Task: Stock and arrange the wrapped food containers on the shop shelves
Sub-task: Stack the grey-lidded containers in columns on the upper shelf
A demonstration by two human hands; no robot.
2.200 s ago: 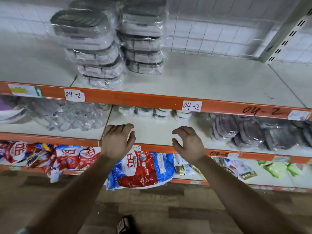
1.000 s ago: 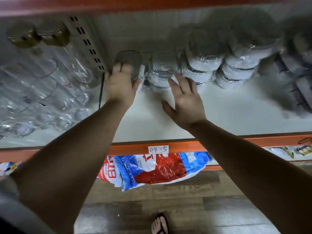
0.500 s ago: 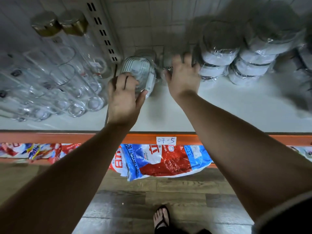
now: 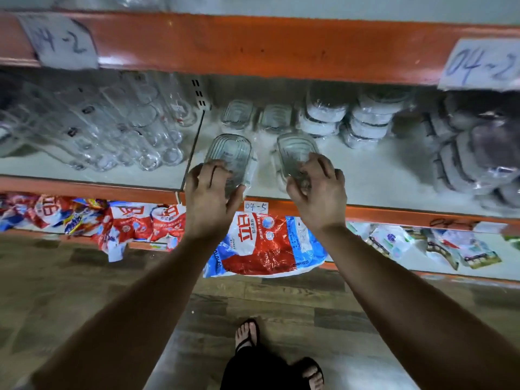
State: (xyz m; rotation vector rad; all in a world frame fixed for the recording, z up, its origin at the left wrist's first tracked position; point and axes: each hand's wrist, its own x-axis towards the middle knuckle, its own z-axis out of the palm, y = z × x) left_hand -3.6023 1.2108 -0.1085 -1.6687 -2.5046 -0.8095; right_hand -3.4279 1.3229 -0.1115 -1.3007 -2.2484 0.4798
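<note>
Two clear wrapped food containers are held side by side near the front edge of the middle shelf [image 4: 365,175]. The left container [image 4: 229,156] is clasped at its near end by the left grip [image 4: 211,192], a bare hand whose fingers are curled over the top while the thumb is pressed against the right side. The right container [image 4: 295,152] is clasped in the same way by the right grip [image 4: 318,192], with fingers curled over the near end and the thumb laid against the left side. The left container is set just beside the left edge of the shelf panel. Whether either container is resting on the shelf cannot be told.

Two more clear containers [image 4: 237,114] are placed at the back edge, and stacks of round wrapped containers [image 4: 323,116] are ranged to their right. Drinking glasses [image 4: 112,133] are laid on the neighbouring panel to the left. A label reading 04-5 [image 4: 255,206] is stuck to the orange front edge between the two wrists, and a red and blue bag [image 4: 267,243] is seen on the shelf below.
</note>
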